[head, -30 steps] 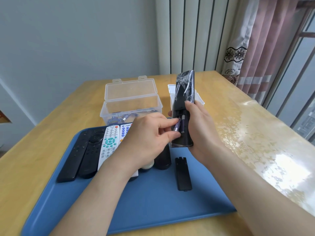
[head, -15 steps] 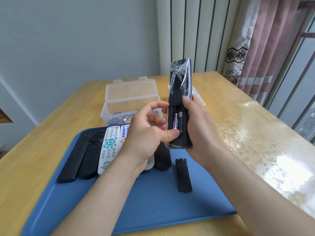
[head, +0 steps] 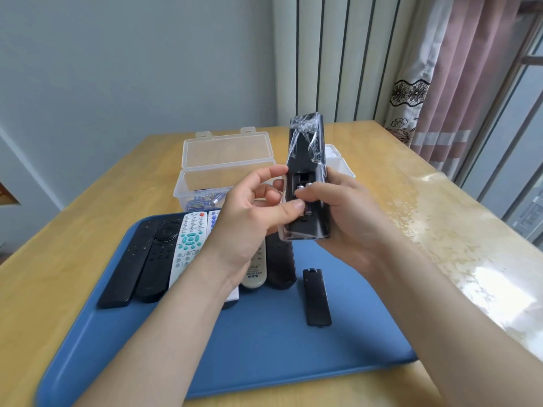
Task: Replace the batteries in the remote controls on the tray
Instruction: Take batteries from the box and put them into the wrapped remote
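Right hand (head: 349, 218) is wrapped round the black remote (head: 305, 148), thumb laid across the top of the batteries (head: 302, 189) in the open bay. Left hand (head: 249, 218) is loose with its fingers spread, and only the thumb presses at the lower end of the cells. This looks like the seating step. Best to push each cell flat against its spring until it sits level, check the polarity, and grip firmly so the film wrap doesn't slip.

The remote is held above the far side of the blue tray (head: 264, 362), in front of the clear box (head: 223, 171). It stands nearly upright, long axis up and down, wrapped end up, open back facing the person. The battery cover (head: 316, 298) lies on the tray, near right.
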Available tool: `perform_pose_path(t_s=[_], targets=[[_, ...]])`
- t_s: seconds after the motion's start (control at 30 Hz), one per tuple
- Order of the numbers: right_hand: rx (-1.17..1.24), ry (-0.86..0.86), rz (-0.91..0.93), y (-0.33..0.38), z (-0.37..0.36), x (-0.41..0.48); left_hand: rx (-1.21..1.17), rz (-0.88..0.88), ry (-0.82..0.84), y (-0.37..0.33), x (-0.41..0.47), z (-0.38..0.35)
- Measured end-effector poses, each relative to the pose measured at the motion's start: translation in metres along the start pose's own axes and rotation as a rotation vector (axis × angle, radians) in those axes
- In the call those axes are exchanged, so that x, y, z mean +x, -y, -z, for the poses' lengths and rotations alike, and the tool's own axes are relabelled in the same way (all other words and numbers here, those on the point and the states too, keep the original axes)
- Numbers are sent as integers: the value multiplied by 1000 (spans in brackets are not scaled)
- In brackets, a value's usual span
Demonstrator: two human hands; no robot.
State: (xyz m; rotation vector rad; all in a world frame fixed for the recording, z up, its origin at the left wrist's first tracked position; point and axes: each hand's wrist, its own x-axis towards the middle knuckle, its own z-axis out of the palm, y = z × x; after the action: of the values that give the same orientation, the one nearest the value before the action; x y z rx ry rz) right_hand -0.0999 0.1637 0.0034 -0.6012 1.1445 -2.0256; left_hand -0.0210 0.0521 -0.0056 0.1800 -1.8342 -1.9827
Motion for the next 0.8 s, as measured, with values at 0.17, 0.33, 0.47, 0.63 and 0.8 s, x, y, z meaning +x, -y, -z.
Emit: perform_pose_path(t_s=[0.17, 0.33, 0.47, 0.63, 0.8], targets=[[-81, -33, 39, -3, 3, 0, 90, -8, -30, 4, 0, -2], [-387, -194, 129, 0, 11, 2, 603, -177, -154, 14, -1, -10], [-250, -270, 110, 20, 29, -1, 1122, -329, 150, 5, -11, -12], [-83, -367, 47, 19, 40, -2, 1559, -131, 586, 8, -18, -16], [-51, -371, 3, 11, 34, 0, 1321, -61, 455, 5, -16, -17]])
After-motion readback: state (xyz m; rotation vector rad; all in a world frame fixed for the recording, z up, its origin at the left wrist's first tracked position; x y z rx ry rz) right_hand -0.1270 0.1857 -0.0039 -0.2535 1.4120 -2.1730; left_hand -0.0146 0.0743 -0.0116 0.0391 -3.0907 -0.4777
